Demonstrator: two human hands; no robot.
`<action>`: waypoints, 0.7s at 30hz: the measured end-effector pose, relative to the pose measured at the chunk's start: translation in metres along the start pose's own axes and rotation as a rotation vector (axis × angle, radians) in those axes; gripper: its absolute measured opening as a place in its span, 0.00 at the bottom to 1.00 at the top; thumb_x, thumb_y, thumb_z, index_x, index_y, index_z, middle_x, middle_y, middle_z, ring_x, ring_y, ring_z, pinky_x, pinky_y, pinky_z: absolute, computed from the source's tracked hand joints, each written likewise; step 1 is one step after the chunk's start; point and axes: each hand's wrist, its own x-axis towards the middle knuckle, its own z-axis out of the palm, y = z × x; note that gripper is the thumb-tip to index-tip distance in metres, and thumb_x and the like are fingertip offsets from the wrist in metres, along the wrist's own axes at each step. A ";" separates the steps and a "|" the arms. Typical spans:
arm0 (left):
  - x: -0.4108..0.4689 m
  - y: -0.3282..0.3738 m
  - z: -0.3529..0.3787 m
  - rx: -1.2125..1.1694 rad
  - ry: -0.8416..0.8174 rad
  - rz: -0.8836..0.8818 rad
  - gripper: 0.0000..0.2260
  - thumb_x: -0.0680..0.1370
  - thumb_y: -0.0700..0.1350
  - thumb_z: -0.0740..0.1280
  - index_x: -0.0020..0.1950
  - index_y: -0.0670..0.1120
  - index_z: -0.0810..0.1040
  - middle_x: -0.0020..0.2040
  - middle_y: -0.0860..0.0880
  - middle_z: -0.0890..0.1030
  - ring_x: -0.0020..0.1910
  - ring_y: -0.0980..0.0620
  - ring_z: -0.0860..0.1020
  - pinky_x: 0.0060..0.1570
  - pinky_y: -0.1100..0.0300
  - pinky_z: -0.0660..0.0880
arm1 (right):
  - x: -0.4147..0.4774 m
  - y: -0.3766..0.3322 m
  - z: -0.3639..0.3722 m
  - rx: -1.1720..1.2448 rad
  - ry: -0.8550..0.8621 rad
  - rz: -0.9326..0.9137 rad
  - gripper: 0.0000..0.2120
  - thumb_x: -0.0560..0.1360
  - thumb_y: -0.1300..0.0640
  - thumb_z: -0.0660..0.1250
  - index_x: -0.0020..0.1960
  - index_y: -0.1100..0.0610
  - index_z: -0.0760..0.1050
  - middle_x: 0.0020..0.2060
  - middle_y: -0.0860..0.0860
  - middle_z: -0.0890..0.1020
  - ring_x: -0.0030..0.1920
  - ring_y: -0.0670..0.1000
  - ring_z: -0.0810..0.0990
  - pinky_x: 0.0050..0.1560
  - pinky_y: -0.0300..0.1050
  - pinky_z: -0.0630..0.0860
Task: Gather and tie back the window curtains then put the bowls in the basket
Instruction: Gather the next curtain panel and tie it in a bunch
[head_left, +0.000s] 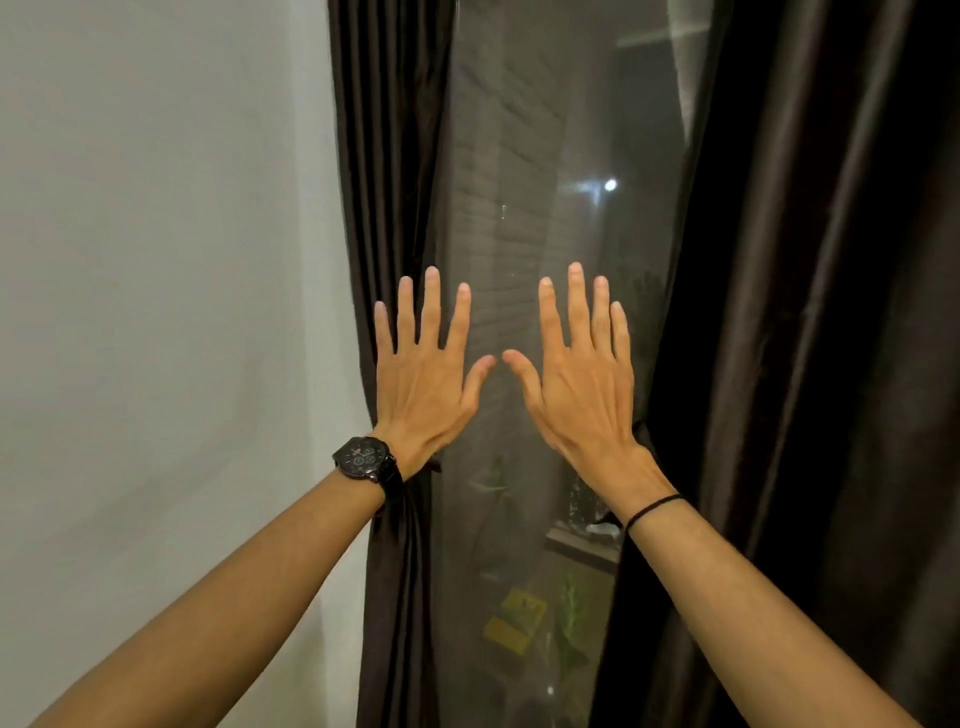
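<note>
Two dark brown curtains frame a window. The left curtain hangs as a narrow gathered strip, cinched near my left wrist. The right curtain is wide and falls in loose folds. A sheer grey net covers the glass between them. My left hand, with a black watch on its wrist, is raised with fingers straight and spread in front of the net. My right hand, with a thin black band on its wrist, is raised the same way beside it. Neither hand holds anything. No bowls or basket are in view.
A plain white wall fills the left side. Through the net and glass I see a brick wall, a bright light spot, a ledge and green leaves with yellow labels low down.
</note>
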 end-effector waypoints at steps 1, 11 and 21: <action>0.004 0.010 -0.005 -0.001 -0.002 -0.001 0.36 0.85 0.64 0.53 0.86 0.47 0.47 0.85 0.39 0.44 0.84 0.35 0.43 0.79 0.31 0.48 | 0.001 0.010 -0.011 0.000 0.010 0.000 0.37 0.83 0.33 0.47 0.83 0.55 0.49 0.82 0.59 0.47 0.82 0.62 0.45 0.80 0.61 0.50; 0.068 0.125 -0.051 -0.113 0.108 0.069 0.36 0.85 0.66 0.49 0.86 0.48 0.46 0.85 0.38 0.43 0.84 0.34 0.43 0.79 0.31 0.48 | 0.008 0.101 -0.115 -0.083 0.143 -0.020 0.37 0.83 0.33 0.49 0.83 0.55 0.50 0.82 0.58 0.48 0.82 0.59 0.44 0.81 0.58 0.50; 0.122 0.212 -0.074 -0.360 0.226 0.206 0.32 0.84 0.59 0.52 0.86 0.51 0.45 0.85 0.40 0.41 0.84 0.37 0.42 0.81 0.36 0.50 | 0.019 0.163 -0.160 -0.265 0.198 0.020 0.34 0.84 0.35 0.47 0.83 0.53 0.51 0.82 0.57 0.49 0.82 0.59 0.46 0.81 0.59 0.51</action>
